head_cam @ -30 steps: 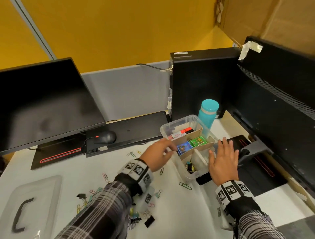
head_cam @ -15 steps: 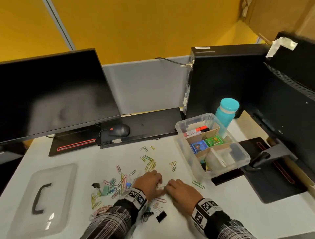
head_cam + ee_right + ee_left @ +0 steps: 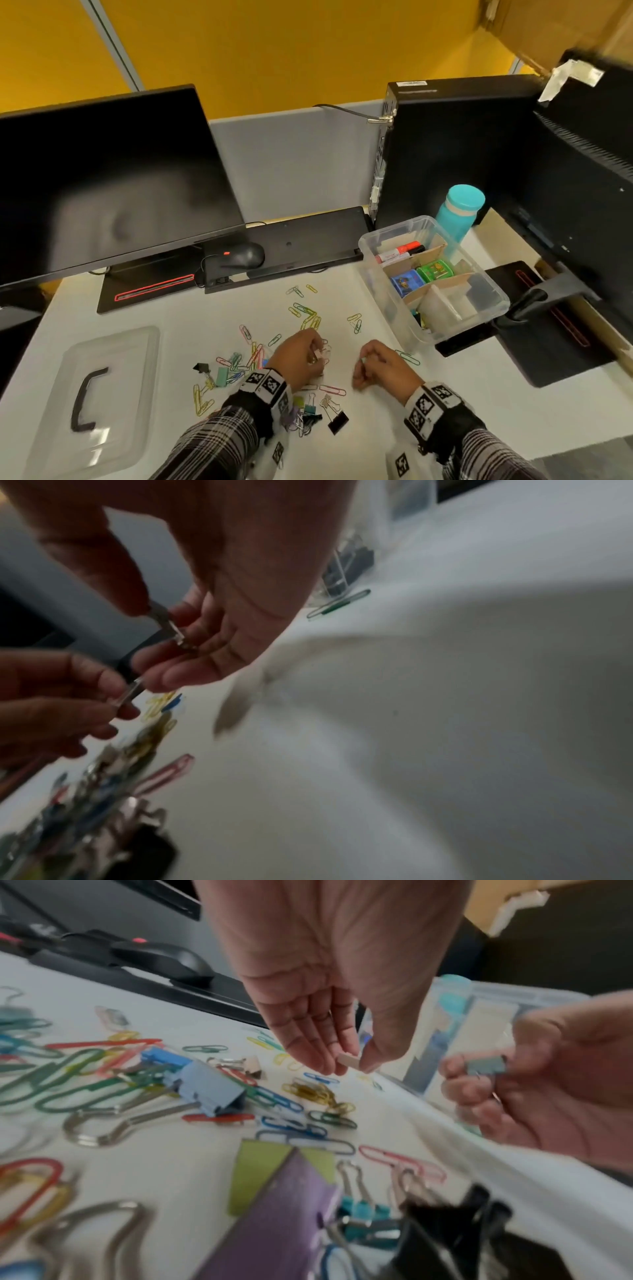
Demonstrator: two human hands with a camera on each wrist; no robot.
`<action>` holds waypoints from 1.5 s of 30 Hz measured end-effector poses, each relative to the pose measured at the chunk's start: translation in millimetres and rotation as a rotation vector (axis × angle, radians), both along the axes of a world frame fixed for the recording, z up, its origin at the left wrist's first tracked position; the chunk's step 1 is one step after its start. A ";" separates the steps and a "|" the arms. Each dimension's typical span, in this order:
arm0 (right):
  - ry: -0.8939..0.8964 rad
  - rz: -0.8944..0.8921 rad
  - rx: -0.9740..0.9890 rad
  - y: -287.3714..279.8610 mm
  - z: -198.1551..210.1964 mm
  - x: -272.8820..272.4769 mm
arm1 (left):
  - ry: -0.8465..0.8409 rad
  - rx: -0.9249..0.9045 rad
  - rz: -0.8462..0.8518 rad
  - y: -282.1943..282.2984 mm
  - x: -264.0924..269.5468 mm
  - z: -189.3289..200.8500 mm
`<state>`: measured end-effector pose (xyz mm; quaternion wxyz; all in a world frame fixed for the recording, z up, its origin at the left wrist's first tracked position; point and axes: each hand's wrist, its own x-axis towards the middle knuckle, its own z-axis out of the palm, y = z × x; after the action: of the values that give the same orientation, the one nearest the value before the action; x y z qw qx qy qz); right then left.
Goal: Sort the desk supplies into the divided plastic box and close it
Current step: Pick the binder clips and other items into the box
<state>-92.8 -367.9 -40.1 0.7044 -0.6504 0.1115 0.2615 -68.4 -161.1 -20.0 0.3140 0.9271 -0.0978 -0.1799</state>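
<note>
The clear divided box [image 3: 386,310] stands open at the right, holding markers, a blue and a green tape roll and some clips. Coloured paper clips [image 3: 306,312] and binder clips [image 3: 337,422] lie scattered on the white desk in front of me. My left hand [image 3: 317,358] is just above the pile and pinches a small beige binder clip [image 3: 349,1060] between thumb and fingertips. Beside it, my right hand [image 3: 361,363] pinches a small grey-blue binder clip [image 3: 486,1065], seen from the right wrist as a metal clip [image 3: 167,623].
The box's clear lid [image 3: 92,401] with a black handle lies at the front left. A monitor [image 3: 102,185], mouse [image 3: 243,255] and keyboard [image 3: 301,236] stand behind the pile. A teal bottle [image 3: 460,212] and a black computer case [image 3: 452,147] are behind the box.
Both hands left the box, came down to the clip pile near me, and now each holds a small binder clip just above the desk.
</note>
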 end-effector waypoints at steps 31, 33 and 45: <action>-0.293 0.373 -0.941 -10.3 120.2 2.6 | -0.019 0.276 -0.591 6.7 -20.5 1.3; -0.335 0.197 -1.010 -23.9 137.8 9.6 | -0.035 0.282 -0.615 5.2 -20.3 2.2; -0.187 0.186 -1.334 -51.3 121.3 46.4 | -0.026 0.210 -0.415 22.1 -10.2 12.0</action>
<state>-46.5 -419.2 81.2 0.1339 -0.9724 0.1310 0.1391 -78.6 -139.0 -8.0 0.1709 0.9168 -0.2712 -0.2381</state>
